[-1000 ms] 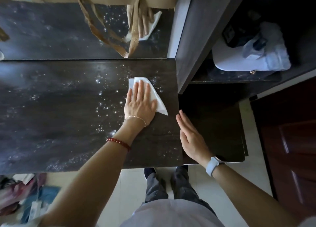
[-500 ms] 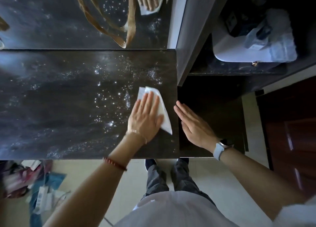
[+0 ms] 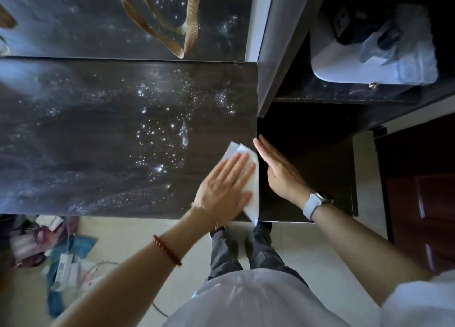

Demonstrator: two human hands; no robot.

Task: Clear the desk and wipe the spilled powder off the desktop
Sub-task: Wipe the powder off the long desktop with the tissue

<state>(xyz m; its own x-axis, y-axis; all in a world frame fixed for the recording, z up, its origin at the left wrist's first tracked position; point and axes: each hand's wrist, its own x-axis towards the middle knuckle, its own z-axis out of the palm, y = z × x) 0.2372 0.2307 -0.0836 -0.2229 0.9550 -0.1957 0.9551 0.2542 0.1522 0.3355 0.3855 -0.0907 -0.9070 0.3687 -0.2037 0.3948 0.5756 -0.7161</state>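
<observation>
The left hand [image 3: 225, 187] lies flat, pressing the tissue [image 3: 252, 191] at the table [image 3: 73, 154] edge. The right hand [image 3: 277, 170], open and empty, waits just beside at 3 o'clock; the remaining powder [image 3: 162, 142] lies toward 10 o'clock.

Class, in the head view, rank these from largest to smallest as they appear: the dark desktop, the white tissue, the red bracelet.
1. Dark desktop
2. White tissue, partly covered by the left hand
3. Red bracelet

Tissue [image 3: 253, 179] mostly hidden beneath left hand [image 3: 225, 188].

White powder [image 3: 170, 139] scattered across dark desktop [image 3: 73, 142]
</observation>
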